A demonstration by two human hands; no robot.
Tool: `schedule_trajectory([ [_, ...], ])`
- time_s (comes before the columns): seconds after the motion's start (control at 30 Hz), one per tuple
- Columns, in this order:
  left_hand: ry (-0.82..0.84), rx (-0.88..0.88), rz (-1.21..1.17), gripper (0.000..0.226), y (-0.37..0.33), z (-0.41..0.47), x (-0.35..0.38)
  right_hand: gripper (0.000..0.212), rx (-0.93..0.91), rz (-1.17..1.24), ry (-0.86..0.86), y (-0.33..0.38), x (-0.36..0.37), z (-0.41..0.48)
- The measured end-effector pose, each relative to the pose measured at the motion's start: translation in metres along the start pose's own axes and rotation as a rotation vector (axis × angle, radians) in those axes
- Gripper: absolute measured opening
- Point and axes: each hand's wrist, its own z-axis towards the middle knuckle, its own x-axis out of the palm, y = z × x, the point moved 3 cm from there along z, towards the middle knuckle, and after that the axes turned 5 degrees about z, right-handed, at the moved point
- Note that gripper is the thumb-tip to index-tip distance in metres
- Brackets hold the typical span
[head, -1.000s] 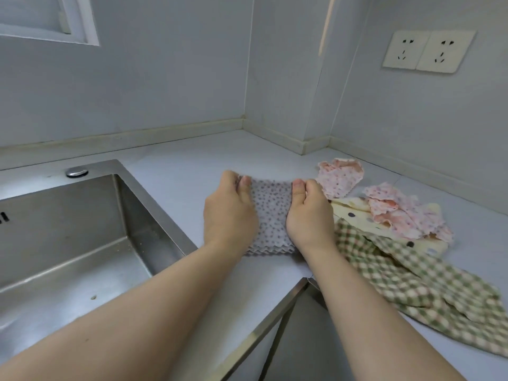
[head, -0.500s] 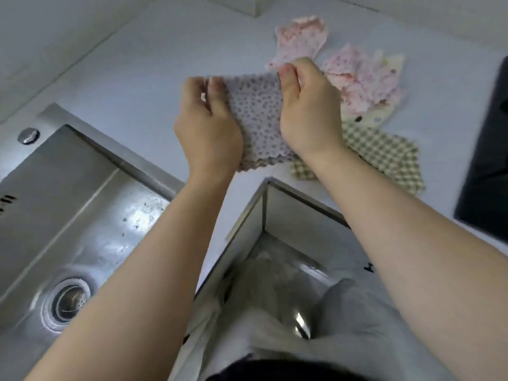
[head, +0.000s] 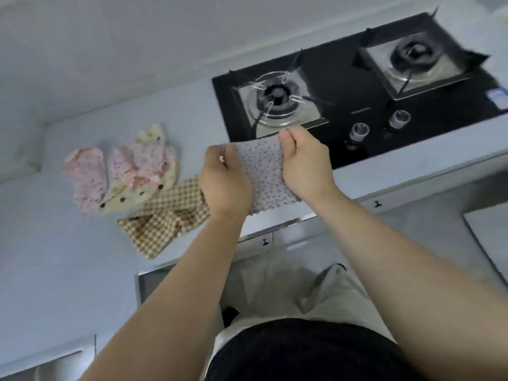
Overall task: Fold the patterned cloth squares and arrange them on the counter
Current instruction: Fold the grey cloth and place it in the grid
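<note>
Dotted cloth square (head: pixel 265 171) is held taut in the air between both hands, lifted off the counter (head: pixel 55 257). The left hand (head: pixel 226 185) has its fingers curled round the cloth's left edge. The right hand (head: pixel 305 166) pinches the right edge, thumb on top near the far corner. The cloth's width runs left to right from one grip to the other, and its scalloped near edge hangs down toward the person. Whether it is already doubled over I cannot tell for certain.

The cloth hangs over the narrow strip of counter between the near counter edge and the black stove (head: pixel 343 86), and its far edge overlaps the stove's front in this view. The right hand is the one nearer the stove and its knobs (head: pixel 360 130).

To the left lies the unfolded heap. A checked cloth (head: pixel 165 215) is partly hidden behind the left wrist, with a cream cloth (head: pixel 129 199) and a pink cloth (head: pixel 88 177) farther left. The left hand is therefore nearer the heap.

Putting the square down likely means lowering it flat with that left-to-right span kept level. The strip below looks tight, so it should stay clear of the burner side.
</note>
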Motion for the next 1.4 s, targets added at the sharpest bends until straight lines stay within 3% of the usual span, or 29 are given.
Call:
schedule_trajectory([
  [0.37,0.45,0.174,-0.009,0.025,-0.199,-0.101,0.279,0.031,0.265,-0.161,-0.36,-0.111,-0.325,0.057],
  [0.67,0.62,0.293,-0.005,0.026,-0.28,-0.158,0.429,0.033,0.402,-0.109,-0.61,-0.191,-0.47,0.076],
  [0.93,0.693,0.319,0.031,0.024,-0.318,-0.145,0.559,0.033,0.447,-0.166,-0.565,-0.253,-0.549,0.159],
  [1.13,0.872,0.131,0.047,0.028,-0.356,-0.136,0.644,0.038,0.531,-0.237,-0.447,-0.294,-0.616,0.226],
  [1.23,1.054,0.12,-0.016,0.053,-0.372,-0.133,0.669,0.041,0.62,-0.179,-0.369,-0.316,-0.646,0.251],
  [1.3,1.119,0.128,-0.024,0.063,-0.381,-0.127,0.686,0.036,0.674,-0.071,-0.333,-0.333,-0.661,0.264],
  [1.4,1.089,0.267,0.07,0.049,-0.39,-0.119,0.716,0.04,0.656,-0.031,-0.26,-0.356,-0.684,0.286],
])
